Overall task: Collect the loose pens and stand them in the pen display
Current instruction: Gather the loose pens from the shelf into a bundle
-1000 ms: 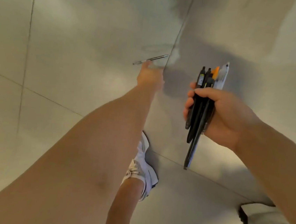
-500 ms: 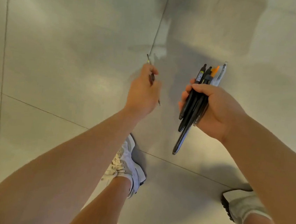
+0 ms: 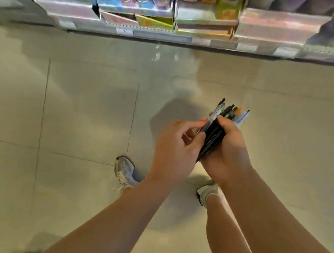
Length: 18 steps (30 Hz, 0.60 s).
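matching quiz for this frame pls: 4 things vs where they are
Things:
1. bundle of pens
2. left hand
3. shelf
4. left shoe

Places:
A. on the floor tiles, below the arms
B. along the top edge, stocked with boxes
C. in the right hand's grip
D. pinching a pen at the bundle's left side

Pairs: 1-C, 2-D, 3-B, 4-A
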Motion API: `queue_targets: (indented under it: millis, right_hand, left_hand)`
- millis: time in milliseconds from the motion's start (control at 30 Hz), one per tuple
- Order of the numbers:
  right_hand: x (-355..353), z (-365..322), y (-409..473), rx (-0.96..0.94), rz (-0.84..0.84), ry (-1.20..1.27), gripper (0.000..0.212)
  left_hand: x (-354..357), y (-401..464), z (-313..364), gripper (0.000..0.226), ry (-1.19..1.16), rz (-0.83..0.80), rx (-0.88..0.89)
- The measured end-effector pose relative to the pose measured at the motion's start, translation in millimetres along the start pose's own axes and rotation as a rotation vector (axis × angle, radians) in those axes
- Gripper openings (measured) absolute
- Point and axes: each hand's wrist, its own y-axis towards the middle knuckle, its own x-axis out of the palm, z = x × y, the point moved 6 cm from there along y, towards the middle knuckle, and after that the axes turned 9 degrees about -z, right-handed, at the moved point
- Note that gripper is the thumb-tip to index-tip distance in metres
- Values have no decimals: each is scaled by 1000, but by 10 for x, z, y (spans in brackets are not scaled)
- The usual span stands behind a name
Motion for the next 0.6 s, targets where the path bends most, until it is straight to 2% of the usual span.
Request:
queue_targets:
  millis: [100, 200, 300, 367, 433, 533, 600]
  right_hand:
    - [106, -624, -719, -126, 36, 38, 25]
    - [176, -1191, -1381, -224, 85, 21, 19]
    - [310, -1767, -1981, -389, 105, 9, 26]
    - [495, -2133, -2358, -510, 65, -20, 23]
    - [736, -2423, -2726, -637, -9, -60, 18]
    - [1185, -2752, -3229, -768, -135, -210, 18]
    - [1504, -3003, -3572, -842, -168, -358, 21]
  left_hand:
    - [307, -222, 921, 22, 12, -52, 62]
    - [548, -432, 1731, 22, -179, -132, 45]
    - [639, -723, 2258, 17, -643, -61, -147]
    - [761, -944, 2548, 27, -1055, -24, -367]
    - [922, -1073, 2976, 45, -1333, -108, -464]
    - [993, -1020, 3847, 58, -1469, -212, -349]
    - [954, -945, 4422, 60, -1448, -262, -269]
